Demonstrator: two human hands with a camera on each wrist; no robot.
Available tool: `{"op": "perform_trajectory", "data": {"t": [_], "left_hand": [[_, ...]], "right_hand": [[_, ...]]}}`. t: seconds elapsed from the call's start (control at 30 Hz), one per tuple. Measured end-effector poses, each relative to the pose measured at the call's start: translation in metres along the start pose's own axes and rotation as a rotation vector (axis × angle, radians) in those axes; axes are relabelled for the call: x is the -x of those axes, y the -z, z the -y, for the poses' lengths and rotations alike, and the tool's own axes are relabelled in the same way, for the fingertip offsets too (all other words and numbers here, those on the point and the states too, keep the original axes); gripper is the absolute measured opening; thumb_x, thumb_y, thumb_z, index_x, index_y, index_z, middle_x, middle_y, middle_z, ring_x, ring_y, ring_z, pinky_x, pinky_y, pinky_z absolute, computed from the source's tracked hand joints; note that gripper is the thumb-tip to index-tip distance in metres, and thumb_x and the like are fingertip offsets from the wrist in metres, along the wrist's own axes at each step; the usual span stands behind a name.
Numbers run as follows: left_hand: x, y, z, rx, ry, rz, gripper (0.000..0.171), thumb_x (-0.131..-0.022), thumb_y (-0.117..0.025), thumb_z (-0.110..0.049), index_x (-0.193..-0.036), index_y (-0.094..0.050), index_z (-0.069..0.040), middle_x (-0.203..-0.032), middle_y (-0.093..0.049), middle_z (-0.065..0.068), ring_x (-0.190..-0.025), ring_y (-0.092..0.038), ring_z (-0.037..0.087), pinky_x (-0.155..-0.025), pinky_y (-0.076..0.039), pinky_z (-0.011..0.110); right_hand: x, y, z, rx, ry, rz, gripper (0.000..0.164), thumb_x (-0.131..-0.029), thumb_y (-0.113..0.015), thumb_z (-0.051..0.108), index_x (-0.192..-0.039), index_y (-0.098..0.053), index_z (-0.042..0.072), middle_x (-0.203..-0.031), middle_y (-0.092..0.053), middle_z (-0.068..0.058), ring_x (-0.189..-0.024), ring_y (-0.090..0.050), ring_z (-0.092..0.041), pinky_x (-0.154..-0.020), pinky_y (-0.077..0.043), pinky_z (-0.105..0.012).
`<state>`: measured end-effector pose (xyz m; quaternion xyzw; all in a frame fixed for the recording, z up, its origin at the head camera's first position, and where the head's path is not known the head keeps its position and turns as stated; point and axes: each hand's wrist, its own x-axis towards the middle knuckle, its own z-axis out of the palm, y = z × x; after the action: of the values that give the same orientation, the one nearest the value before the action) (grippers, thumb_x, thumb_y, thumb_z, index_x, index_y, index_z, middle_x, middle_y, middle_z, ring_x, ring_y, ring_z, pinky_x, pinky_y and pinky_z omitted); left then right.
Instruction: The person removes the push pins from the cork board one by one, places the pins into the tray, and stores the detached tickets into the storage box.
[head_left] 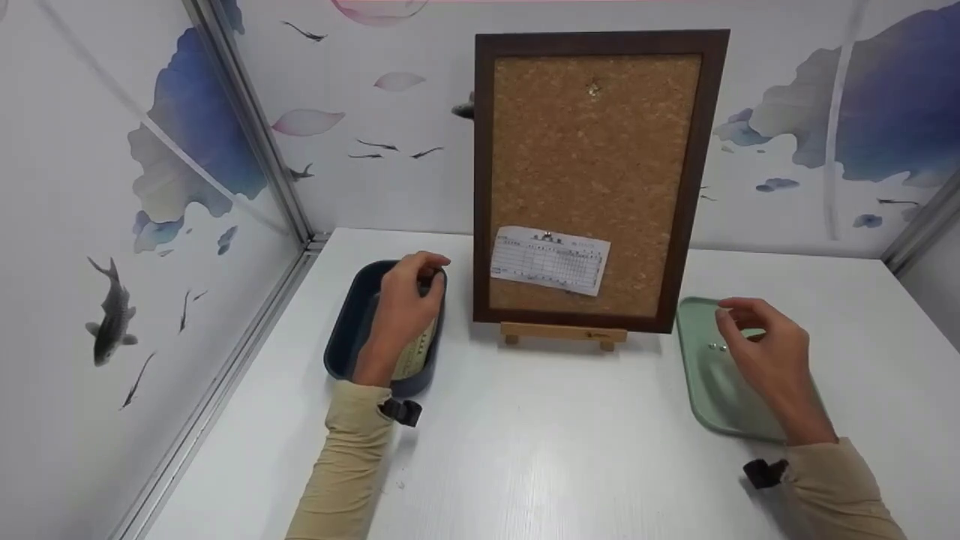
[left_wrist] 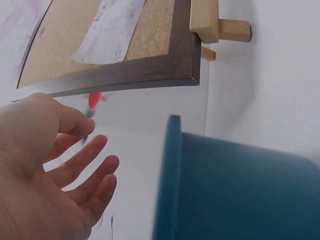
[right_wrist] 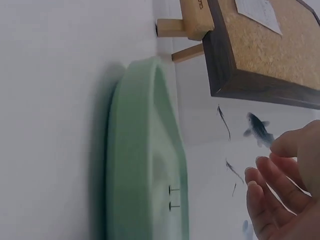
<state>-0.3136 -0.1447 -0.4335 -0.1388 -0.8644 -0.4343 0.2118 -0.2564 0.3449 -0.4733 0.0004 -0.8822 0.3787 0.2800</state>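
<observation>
My left hand (head_left: 407, 304) hovers over the dark blue bin (head_left: 341, 322), fingers loosely bent. The left wrist view shows nothing between those fingers (left_wrist: 95, 155). A yellowish printed paper (head_left: 414, 356) lies in the bin, partly hidden by the hand. Above the green tray (head_left: 701, 409) is my right hand (head_left: 772, 352), relaxed and holding nothing visible. Two small pins (right_wrist: 174, 190) stand point up in that tray. Between the hands, a framed cork board (head_left: 592, 172) bears a white printed form (head_left: 551, 261), slightly tilted, with a pin (head_left: 548, 235) at its top edge.
A small wooden easel (head_left: 562, 332) supports the board on the white table (head_left: 525, 450). Near the board's top is a small shiny pin-like piece (head_left: 594, 90). Painted walls (head_left: 375, 187) enclose the table at the back and sides.
</observation>
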Motion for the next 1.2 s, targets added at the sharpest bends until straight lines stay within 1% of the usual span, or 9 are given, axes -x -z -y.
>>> {"op": "perform_trajectory", "data": {"t": [0.07,0.17,0.47,0.63,0.77,0.93,0.97,1.07,1.2], "left_hand": [[0.000,-0.001,-0.004,0.008,-0.020,-0.014,0.023,-0.104,-0.065,-0.003,-0.124,-0.074,-0.006,-0.124,-0.070,0.015,-0.110,-0.069,0.029,-0.096,-0.060,0.046],[0.000,-0.003,-0.009,0.018,-0.025,-0.031,0.024,-0.103,-0.066,-0.002,-0.125,-0.074,-0.007,-0.128,-0.066,0.015,-0.109,-0.069,0.029,-0.093,-0.060,0.044],[-0.004,-0.014,-0.022,0.021,-0.010,-0.021,0.028,-0.104,-0.068,-0.009,-0.132,-0.071,-0.011,-0.138,-0.063,0.013,-0.117,-0.068,0.031,-0.100,-0.058,0.047],[-0.008,-0.023,-0.029,0.040,0.009,-0.017,0.031,-0.105,-0.068,-0.014,-0.136,-0.069,-0.014,-0.142,-0.061,0.012,-0.122,-0.067,0.035,-0.100,-0.058,0.052],[-0.012,-0.030,-0.033,0.050,0.017,-0.016,0.034,-0.106,-0.068,-0.018,-0.141,-0.066,-0.016,-0.145,-0.059,0.011,-0.124,-0.064,0.034,-0.100,-0.058,0.051],[-0.015,-0.039,-0.035,0.042,0.014,-0.025,0.038,-0.107,-0.068,-0.020,-0.144,-0.064,-0.017,-0.148,-0.056,0.009,-0.127,-0.062,0.031,-0.101,-0.056,0.047],[-0.016,-0.041,-0.035,0.042,0.014,-0.032,0.038,-0.107,-0.068,-0.021,-0.144,-0.064,-0.017,-0.148,-0.056,0.009,-0.127,-0.062,0.030,-0.102,-0.056,0.047],[-0.020,-0.048,-0.038,0.048,0.009,-0.066,0.036,-0.108,-0.068,-0.023,-0.143,-0.065,-0.016,-0.149,-0.058,0.009,-0.130,-0.062,0.029,-0.103,-0.056,0.045],[-0.027,-0.055,-0.041,0.075,-0.022,-0.117,0.031,-0.107,-0.068,-0.025,-0.137,-0.069,-0.014,-0.148,-0.060,0.009,-0.135,-0.060,0.029,-0.109,-0.054,0.048]], "right_hand": [[0.000,-0.004,0.008,-0.021,0.026,-0.021,0.020,-0.103,-0.073,0.020,-0.118,-0.080,0.009,-0.100,-0.080,-0.012,-0.085,-0.060,0.015,-0.072,-0.046,-0.004],[-0.001,-0.011,0.018,-0.038,0.079,-0.029,0.017,-0.101,-0.074,0.016,-0.115,-0.081,0.008,-0.098,-0.080,-0.012,-0.085,-0.060,0.014,-0.071,-0.046,-0.005],[-0.004,-0.035,0.046,-0.064,0.210,0.005,0.015,-0.101,-0.074,0.010,-0.114,-0.080,0.008,-0.098,-0.081,-0.009,-0.087,-0.060,0.011,-0.069,-0.046,-0.006],[-0.008,-0.049,0.063,-0.061,0.258,0.032,0.013,-0.101,-0.075,0.009,-0.113,-0.080,0.009,-0.098,-0.080,-0.006,-0.085,-0.064,-0.002,-0.068,-0.048,-0.008],[-0.013,-0.059,0.076,-0.037,0.287,0.069,0.015,-0.099,-0.077,0.006,-0.113,-0.079,0.008,-0.097,-0.078,-0.006,-0.082,-0.065,-0.014,-0.070,-0.049,-0.011],[-0.020,-0.069,0.090,-0.006,0.332,0.117,0.020,-0.096,-0.080,0.004,-0.115,-0.077,0.008,-0.101,-0.077,-0.006,-0.084,-0.068,-0.018,-0.070,-0.055,-0.024],[-0.022,-0.070,0.093,-0.004,0.343,0.121,0.020,-0.096,-0.081,0.005,-0.115,-0.077,0.009,-0.102,-0.077,-0.006,-0.085,-0.069,-0.019,-0.069,-0.056,-0.028],[-0.026,-0.074,0.101,-0.007,0.374,0.129,0.020,-0.096,-0.080,0.005,-0.115,-0.078,0.009,-0.103,-0.077,-0.005,-0.087,-0.070,-0.019,-0.070,-0.058,-0.035],[-0.032,-0.082,0.113,-0.005,0.403,0.145,0.020,-0.096,-0.080,0.006,-0.116,-0.078,0.008,-0.101,-0.076,-0.006,-0.085,-0.069,-0.020,-0.071,-0.060,-0.040]]}}
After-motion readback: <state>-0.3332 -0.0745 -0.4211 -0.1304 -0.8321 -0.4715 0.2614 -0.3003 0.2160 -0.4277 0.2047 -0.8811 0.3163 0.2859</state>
